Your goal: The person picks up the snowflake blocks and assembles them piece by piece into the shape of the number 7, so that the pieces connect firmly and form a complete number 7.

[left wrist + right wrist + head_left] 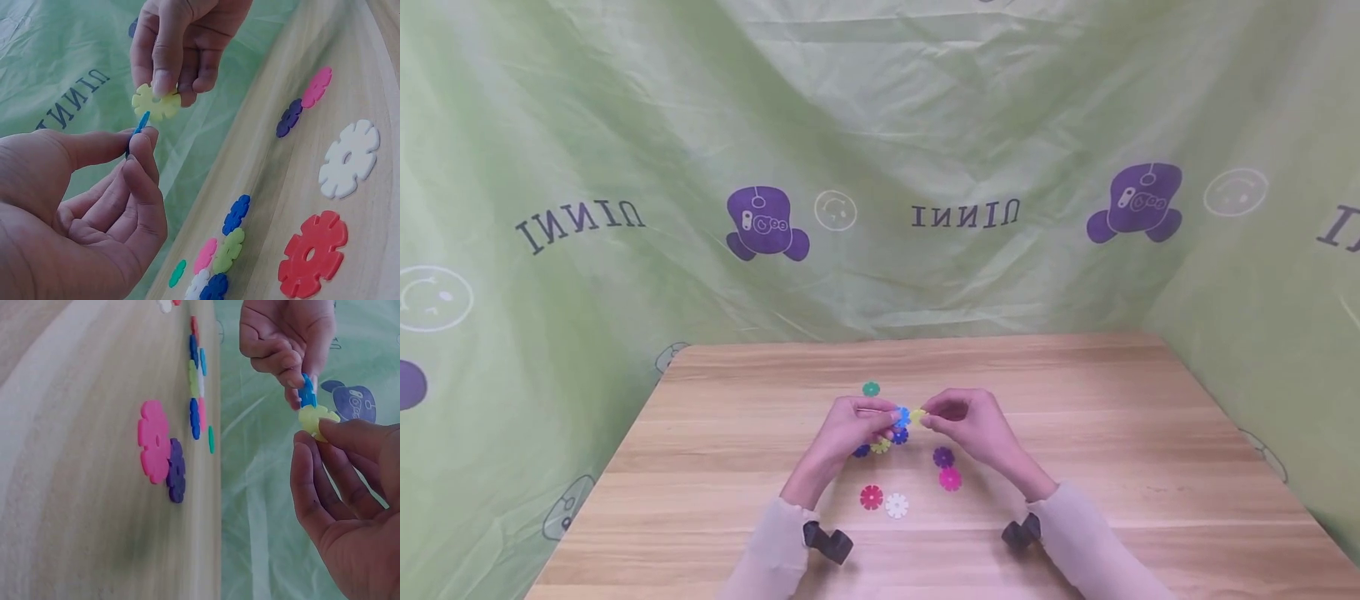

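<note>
Between finger and thumb, my left hand (pixel 853 423) pinches a light blue notched plastic disc (pixel 903 417), seen nearly edge-on in the left wrist view. My right hand (pixel 973 421) pinches a yellow notched disc (pixel 156 102) by its edge. Both discs are held up above the table, edge to edge and at an angle to each other. They touch or nearly touch at the notches; how deeply they join cannot be made out. In the head view, fingers cover part of each disc.
On the wooden table (pixel 737 483) lie a red disc (pixel 871 497), a white disc (pixel 897 505), a pink disc (pixel 951 479) beside a purple one (pixel 943 457), and a green disc (pixel 871 389). A cluster with blue discs (pixel 195 419) lies below my left hand. A green printed curtain (pixel 880 283) surrounds the table.
</note>
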Demonstrator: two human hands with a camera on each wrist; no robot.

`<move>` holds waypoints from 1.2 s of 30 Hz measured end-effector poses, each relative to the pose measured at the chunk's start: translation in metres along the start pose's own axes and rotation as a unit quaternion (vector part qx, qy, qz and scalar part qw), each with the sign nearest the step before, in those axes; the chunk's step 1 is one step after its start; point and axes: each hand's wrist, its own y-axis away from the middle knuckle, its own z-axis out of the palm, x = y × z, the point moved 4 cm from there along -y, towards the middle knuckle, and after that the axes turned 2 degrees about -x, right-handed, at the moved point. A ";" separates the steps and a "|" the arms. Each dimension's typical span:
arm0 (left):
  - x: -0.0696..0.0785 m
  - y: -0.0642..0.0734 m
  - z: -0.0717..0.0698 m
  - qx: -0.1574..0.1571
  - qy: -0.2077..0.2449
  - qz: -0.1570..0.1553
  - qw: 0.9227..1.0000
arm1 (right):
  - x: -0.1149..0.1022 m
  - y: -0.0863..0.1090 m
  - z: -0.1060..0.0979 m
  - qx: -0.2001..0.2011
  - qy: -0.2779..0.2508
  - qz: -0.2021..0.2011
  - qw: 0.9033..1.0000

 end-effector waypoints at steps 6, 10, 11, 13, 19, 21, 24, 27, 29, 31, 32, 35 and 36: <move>0.000 0.001 0.001 0.006 0.006 0.003 1.000 | -0.003 0.001 0.005 0.014 0.005 -0.003 1.000; 0.001 0.003 0.004 0.016 0.016 0.005 1.000 | -0.003 0.003 0.007 0.018 0.007 -0.005 1.000; 0.001 0.003 0.004 0.018 0.019 0.006 1.000 | -0.003 0.003 0.007 0.019 0.009 -0.005 1.000; 0.002 0.004 0.006 0.022 0.023 0.007 0.999 | -0.004 0.005 0.007 0.022 0.008 -0.003 1.000; 0.002 0.004 0.006 0.041 0.035 0.002 0.999 | -0.007 0.005 0.010 0.031 0.001 -0.023 0.999; 0.002 0.004 0.007 0.044 0.038 0.004 0.998 | -0.008 0.004 0.010 0.033 0.004 -0.031 0.999; 0.001 0.004 0.008 0.045 0.043 0.000 0.998 | -0.008 0.004 0.010 0.039 0.011 -0.034 0.999; 0.000 0.003 0.008 0.041 0.035 0.003 0.999 | -0.007 0.003 0.010 0.042 0.015 -0.029 0.999; -0.001 0.004 0.007 0.037 0.022 0.006 0.999 | -0.008 0.003 0.010 0.038 0.015 -0.027 0.999; 0.000 0.003 0.006 0.028 -0.001 0.014 1.000 | -0.007 0.003 0.010 0.031 0.011 -0.024 0.999; 0.000 0.003 0.005 0.023 -0.014 0.019 0.999 | -0.007 0.003 0.010 0.028 0.009 -0.023 0.999; 0.001 0.004 0.000 0.014 -0.043 0.030 0.999 | -0.006 0.004 0.009 0.022 0.002 -0.024 0.999; 0.000 0.005 -0.003 0.013 -0.050 0.032 0.998 | -0.005 0.004 0.008 0.022 0.000 -0.023 1.000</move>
